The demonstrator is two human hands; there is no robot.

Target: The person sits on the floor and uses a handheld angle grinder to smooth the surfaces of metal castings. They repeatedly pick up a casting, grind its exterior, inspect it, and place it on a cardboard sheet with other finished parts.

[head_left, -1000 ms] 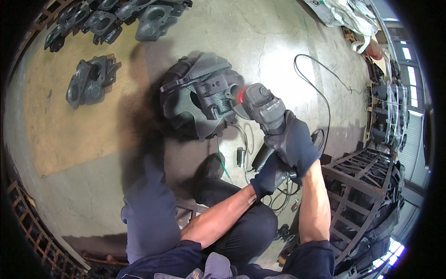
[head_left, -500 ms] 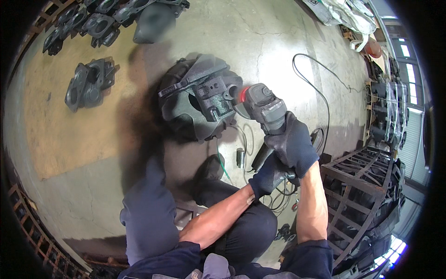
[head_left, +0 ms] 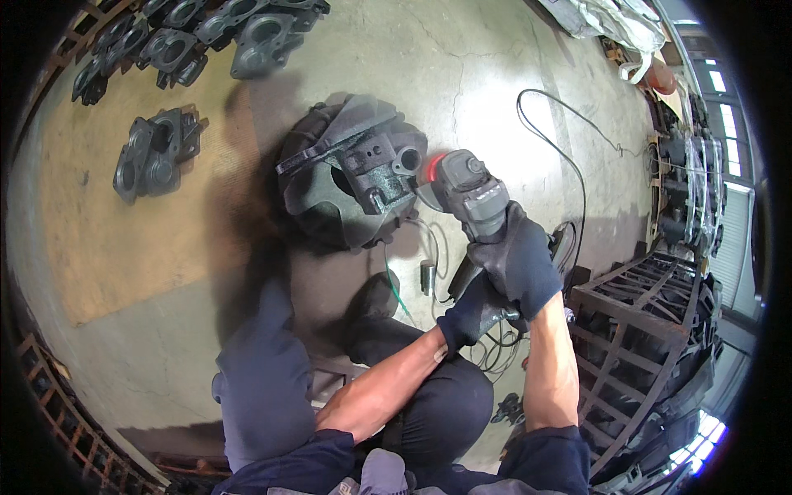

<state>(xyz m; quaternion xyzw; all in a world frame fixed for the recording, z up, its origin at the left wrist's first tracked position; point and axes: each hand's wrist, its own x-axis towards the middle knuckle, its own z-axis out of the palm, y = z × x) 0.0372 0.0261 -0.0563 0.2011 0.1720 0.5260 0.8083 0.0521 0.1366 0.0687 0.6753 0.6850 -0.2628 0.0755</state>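
Both of my hands wear dark gloves and are closed on an angle grinder [head_left: 474,194] with a reddish disc. My right hand [head_left: 520,260] wraps round its body behind the gear head. Lower down, my left hand [head_left: 472,313] grips the rear part, its fingers partly hidden. Left of the grinder lies a dark metal casting [head_left: 367,165] with a flange and a round port. The disc is close beside that port; I cannot tell whether they touch. Under the casting is a round black support [head_left: 301,210] with a lobed edge.
Another casting [head_left: 157,153] lies on a tan floor sheet [head_left: 91,247], with several more castings [head_left: 268,45] at the top left. A black cable [head_left: 569,157] curves across the concrete. A small metal cylinder [head_left: 427,278] stands near my knees. Rusty metal racking [head_left: 631,318] is at right.
The view has shifted slightly. The casting's round port shows more plainly beside the disc, and the blurred casting at the top left is now sharper. Both hands keep their hold on the grinder.
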